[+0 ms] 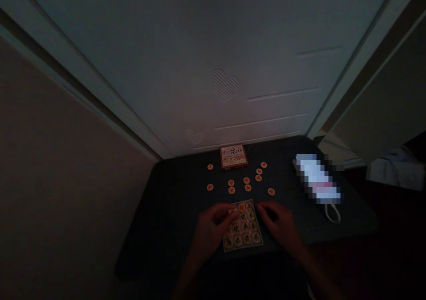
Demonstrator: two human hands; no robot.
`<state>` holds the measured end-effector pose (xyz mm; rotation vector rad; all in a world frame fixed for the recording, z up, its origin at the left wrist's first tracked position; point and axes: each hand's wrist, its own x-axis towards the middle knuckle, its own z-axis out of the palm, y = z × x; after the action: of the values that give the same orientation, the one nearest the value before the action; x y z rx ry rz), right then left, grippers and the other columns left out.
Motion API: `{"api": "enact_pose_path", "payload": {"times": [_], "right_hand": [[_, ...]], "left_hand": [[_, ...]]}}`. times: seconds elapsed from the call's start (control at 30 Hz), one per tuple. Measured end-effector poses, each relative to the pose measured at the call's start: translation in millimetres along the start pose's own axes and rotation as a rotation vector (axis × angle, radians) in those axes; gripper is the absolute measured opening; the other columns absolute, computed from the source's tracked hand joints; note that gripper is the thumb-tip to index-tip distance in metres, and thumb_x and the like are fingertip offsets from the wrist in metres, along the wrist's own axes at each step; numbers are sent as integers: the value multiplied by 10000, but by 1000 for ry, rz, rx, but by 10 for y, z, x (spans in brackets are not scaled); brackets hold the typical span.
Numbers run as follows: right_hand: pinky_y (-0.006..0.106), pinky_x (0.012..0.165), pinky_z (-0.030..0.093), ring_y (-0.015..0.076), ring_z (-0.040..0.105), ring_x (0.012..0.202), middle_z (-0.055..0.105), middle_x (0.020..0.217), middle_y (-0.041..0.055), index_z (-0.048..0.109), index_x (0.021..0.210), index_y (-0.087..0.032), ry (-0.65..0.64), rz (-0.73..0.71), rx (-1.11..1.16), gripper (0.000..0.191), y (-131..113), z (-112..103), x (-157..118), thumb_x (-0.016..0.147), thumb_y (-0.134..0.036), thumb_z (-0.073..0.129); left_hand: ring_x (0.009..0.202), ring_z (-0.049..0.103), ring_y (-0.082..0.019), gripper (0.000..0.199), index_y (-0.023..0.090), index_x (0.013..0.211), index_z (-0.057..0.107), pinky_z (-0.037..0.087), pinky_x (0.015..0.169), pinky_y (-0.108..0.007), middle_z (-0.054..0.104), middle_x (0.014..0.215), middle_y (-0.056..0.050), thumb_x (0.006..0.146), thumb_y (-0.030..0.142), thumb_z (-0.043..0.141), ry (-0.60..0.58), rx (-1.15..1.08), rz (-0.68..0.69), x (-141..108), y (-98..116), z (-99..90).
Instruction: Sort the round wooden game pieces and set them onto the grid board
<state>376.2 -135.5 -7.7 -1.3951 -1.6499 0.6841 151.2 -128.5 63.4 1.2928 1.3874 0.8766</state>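
Note:
A flat square tray (259, 244) on the dark tabletop holds rows of round Chinese chess pieces, mostly with dark characters and at least one red. My left hand (211, 224) reaches over the tray's left side, thumb and fingers closed around a pale Chinese chess piece (232, 209) at the upper left corner; the fingers partly cover it. Beside the tray's right edge, my right hand (281, 224) is curled with thumb and forefinger together, and whatever is between them is hidden. Beyond the tray lie loose red-marked Chinese chess pieces (248, 187), some touching in pairs.
A small printed box (234, 156) stands at the back of the table (169, 202), against a pale panel with embossed hearts (226, 85). On the right lies a phone-like object (317, 180), blurred out, with a white loop strap (333, 213). Pale papers (394, 169) are farther right.

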Motion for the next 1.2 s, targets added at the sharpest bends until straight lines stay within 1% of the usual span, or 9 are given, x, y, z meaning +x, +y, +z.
{"api": "enact_pose_path", "payload": {"times": [0.13, 0.33, 0.57, 0.77, 0.93, 1.03, 1.2], "right_hand": [[317, 743, 586, 217, 732, 822, 775, 922, 60, 742, 982, -233, -9, 5, -10, 248, 5, -1, 0, 979, -383, 543], [315, 725, 592, 221, 736, 818, 779, 920, 61, 746, 985, -237, 11, -8, -10, 244, 20, 3, -3, 970, -384, 552], [314, 736, 591, 218, 738, 822, 779, 928, 58, 749, 972, -236, 9, 9, -14, 236, 12, 2, 1, 968, -375, 558], [313, 716, 595, 222, 740, 834, 780, 944, 62, 750, 982, -236, 13, 8, -3, 243, 16, 0, -3, 967, -381, 554], [314, 706, 595, 223, 737, 826, 779, 936, 66, 748, 988, -237, 57, -1, 6, 244, 21, 13, -17, 962, -392, 562], [313, 711, 586, 218, 728, 804, 772, 901, 61, 741, 988, -243, 48, -8, 21, 233, -45, 29, -44, 969, -382, 556], [318, 784, 570, 211, 717, 852, 763, 922, 48, 734, 983, -254, -6, -53, 103, 181, -290, 66, -77, 963, -345, 579]], "left_hand": [[832, 763, -232, 211, 233, 914, 753, 630, 766, -343, 803, 894, -28, 830, 417, 690, 33, 43, 0, -11, 15, -20], [882, 755, -232, 267, 248, 974, 753, 619, 792, -337, 801, 955, -26, 894, 444, 591, 57, 152, 19, -21, -15, -43], [931, 757, -220, 269, 241, 1042, 726, 623, 811, -324, 794, 1022, -31, 904, 431, 595, 14, 62, 1, -26, -53, -2], [998, 750, -232, 281, 249, 1105, 715, 626, 854, -355, 782, 1107, -42, 909, 422, 612, -37, 17, -2, -42, -112, 44], [1046, 737, -238, 298, 252, 1152, 700, 616, 906, -384, 768, 1157, -54, 911, 408, 621, -68, -4, 17, -59, -125, 55], [1056, 734, -241, 285, 252, 1149, 697, 615, 912, -389, 765, 1162, -57, 905, 386, 637, -84, -44, 16, -77, -77, 53], [1066, 731, -237, 260, 265, 1139, 707, 602, 943, -389, 762, 1172, -47, 894, 339, 661, -101, -66, 48, -120, -3, 60]]}}
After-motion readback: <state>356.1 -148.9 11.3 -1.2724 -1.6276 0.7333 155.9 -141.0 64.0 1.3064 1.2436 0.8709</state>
